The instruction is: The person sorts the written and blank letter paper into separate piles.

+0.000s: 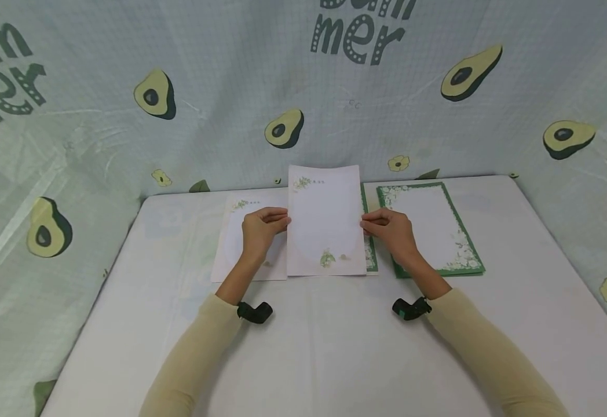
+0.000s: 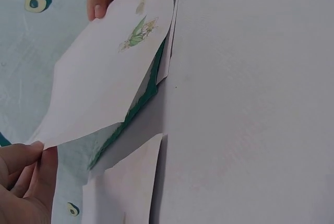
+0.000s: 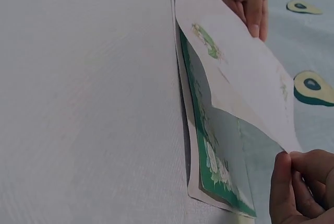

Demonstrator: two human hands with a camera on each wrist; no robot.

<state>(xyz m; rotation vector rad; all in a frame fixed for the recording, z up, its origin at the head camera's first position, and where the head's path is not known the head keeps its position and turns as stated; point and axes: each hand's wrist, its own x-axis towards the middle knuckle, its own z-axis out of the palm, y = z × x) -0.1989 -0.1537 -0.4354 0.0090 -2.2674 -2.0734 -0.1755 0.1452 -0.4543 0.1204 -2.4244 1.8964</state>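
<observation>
Both hands hold one pale sheet of paper [image 1: 326,223] with small leaf prints near its top left and bottom. My left hand [image 1: 259,231] pinches its left edge between thumb and fingers; my right hand [image 1: 391,231] pinches the right edge. In the right wrist view the sheet [image 3: 245,62] is raised and bowed over a green-bordered sheet [image 3: 214,166], which lies on a pale one. A similar pale sheet [image 1: 230,255] lies on the left, partly behind the left hand and forearm.
On the right lies a stack of green-bordered floral paper [image 1: 428,226], partly covered by the right hand and forearm. A white cloth covers the table [image 1: 303,347]. Behind it hangs a curtain [image 1: 220,69] printed with avocados.
</observation>
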